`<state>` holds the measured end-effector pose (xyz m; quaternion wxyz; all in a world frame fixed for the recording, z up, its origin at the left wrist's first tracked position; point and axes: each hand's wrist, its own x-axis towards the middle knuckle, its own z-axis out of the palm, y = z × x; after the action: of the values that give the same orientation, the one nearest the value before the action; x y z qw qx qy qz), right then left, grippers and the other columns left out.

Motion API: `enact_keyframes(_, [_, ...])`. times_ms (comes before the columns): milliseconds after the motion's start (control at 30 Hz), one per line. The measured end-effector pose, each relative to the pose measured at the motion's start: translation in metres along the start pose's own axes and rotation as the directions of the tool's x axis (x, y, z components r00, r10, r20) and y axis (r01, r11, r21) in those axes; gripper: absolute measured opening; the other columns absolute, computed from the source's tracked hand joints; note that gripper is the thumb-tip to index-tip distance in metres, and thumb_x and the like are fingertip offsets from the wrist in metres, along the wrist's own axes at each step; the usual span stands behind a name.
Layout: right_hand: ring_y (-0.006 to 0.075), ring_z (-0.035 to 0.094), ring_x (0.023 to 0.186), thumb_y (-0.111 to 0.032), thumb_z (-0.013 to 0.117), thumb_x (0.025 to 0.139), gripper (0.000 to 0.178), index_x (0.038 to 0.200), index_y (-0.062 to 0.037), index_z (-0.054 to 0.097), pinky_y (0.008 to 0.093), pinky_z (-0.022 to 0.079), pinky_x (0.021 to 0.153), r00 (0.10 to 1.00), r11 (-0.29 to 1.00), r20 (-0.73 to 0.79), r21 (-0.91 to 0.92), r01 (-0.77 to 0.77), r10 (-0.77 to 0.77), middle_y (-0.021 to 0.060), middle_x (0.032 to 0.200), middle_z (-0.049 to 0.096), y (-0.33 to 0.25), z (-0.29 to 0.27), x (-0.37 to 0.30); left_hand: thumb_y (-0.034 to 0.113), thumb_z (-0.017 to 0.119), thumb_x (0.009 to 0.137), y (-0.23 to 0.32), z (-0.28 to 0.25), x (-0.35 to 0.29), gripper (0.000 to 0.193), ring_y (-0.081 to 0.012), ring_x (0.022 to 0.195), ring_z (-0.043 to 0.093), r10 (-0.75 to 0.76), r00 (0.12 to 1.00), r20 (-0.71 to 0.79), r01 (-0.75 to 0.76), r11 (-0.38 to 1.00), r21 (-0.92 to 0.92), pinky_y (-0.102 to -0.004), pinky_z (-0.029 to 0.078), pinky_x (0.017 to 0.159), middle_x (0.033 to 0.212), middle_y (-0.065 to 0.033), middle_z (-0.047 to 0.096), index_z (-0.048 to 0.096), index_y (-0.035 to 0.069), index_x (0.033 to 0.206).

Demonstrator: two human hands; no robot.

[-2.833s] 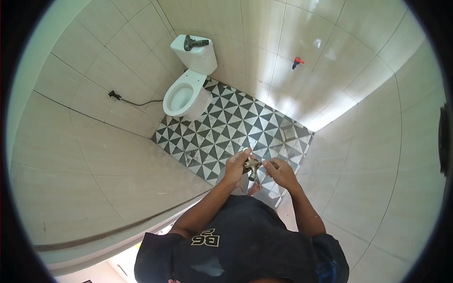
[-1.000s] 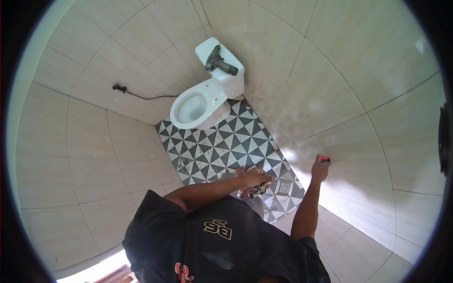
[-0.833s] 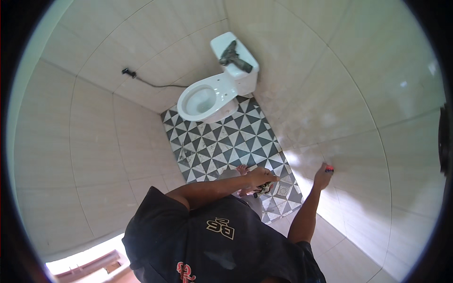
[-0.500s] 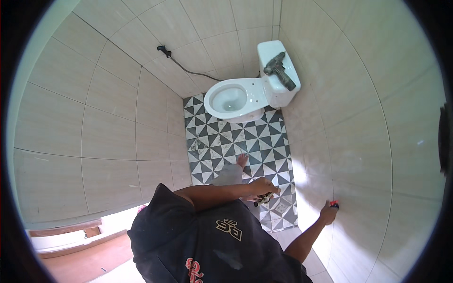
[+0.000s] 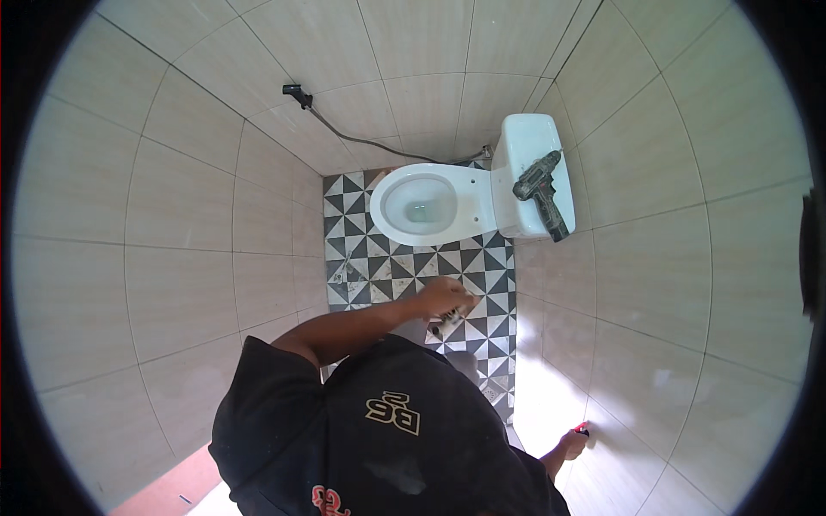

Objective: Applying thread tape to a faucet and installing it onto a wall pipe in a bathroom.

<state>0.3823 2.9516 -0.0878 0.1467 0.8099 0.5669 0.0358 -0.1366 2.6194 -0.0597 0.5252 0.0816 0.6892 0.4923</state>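
Observation:
My left hand [image 5: 441, 297] is in front of my body above the tiled floor, closed around some small metal parts [image 5: 447, 322] that stick out below its fingers. Their exact kind is too small to make out. Out to the right, my right hand [image 5: 571, 445] grips a small red and black object [image 5: 582, 428] close to the wall; whether it touches the tiles I cannot tell. Ahead of me is a white toilet [image 5: 483, 205] with its bowl uncovered. A dusty cordless drill [image 5: 544, 194] lies on top of the cistern.
Beige tiled walls [image 5: 645, 284] close in on the left, right and far side. A black spray head [image 5: 298, 95] on a grey hose [image 5: 361, 140] hangs at the far wall. The floor [image 5: 400, 277] has black and white triangle tiles.
The view has shifted, so the toilet and drill sit lower and farther right. My left hand is now nearer the bowl, while my right hand appears lower in the picture, still holding the red and black object.

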Motion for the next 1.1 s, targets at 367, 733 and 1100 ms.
enact_keyframes(367, [0.0409,0.063,0.114,-0.058,0.067,0.085,0.076,0.127,0.0041,0.061,0.0445,0.047,0.1,0.683,0.705,0.178,0.207,0.678,-0.708,0.0271,0.122,0.065,-0.242,-0.074,-0.105,0.031,0.076,0.089,-0.002,-0.079,0.019,0.033,-0.0115,0.064,0.064,-0.219,0.959,-0.181,0.154,0.936,-0.317,-0.026,0.049,0.06,0.071,-0.0057,0.068,0.068,-0.001,0.084])
enact_keyframes(733, [0.0395,0.056,0.112,-0.034,0.074,0.088,0.053,0.124,0.0033,0.06,0.0461,0.047,0.096,0.063,-0.078,-0.351,0.375,0.924,-0.934,0.0218,0.117,0.061,-0.556,-0.168,-0.193,0.032,0.076,0.088,0.04,-0.097,0.045,0.04,-0.0098,0.072,0.066,-0.311,0.879,-0.361,0.205,0.931,-0.303,-0.0249,0.052,0.068,0.091,-0.0072,0.073,0.07,-0.006,0.097])
enact_keyframes(1100, [0.0373,0.06,0.104,-0.047,0.089,0.068,0.085,0.125,0.0019,0.05,0.046,0.049,0.091,0.193,0.217,0.1,0.492,0.843,-0.976,0.0204,0.109,0.06,-0.621,-0.182,-0.201,0.028,0.072,0.093,0.05,-0.102,0.079,0.035,-0.0152,0.07,0.068,-0.314,0.78,-0.541,0.096,0.915,-0.392,-0.0276,0.054,0.065,0.081,-0.0088,0.071,0.065,-0.004,0.106])
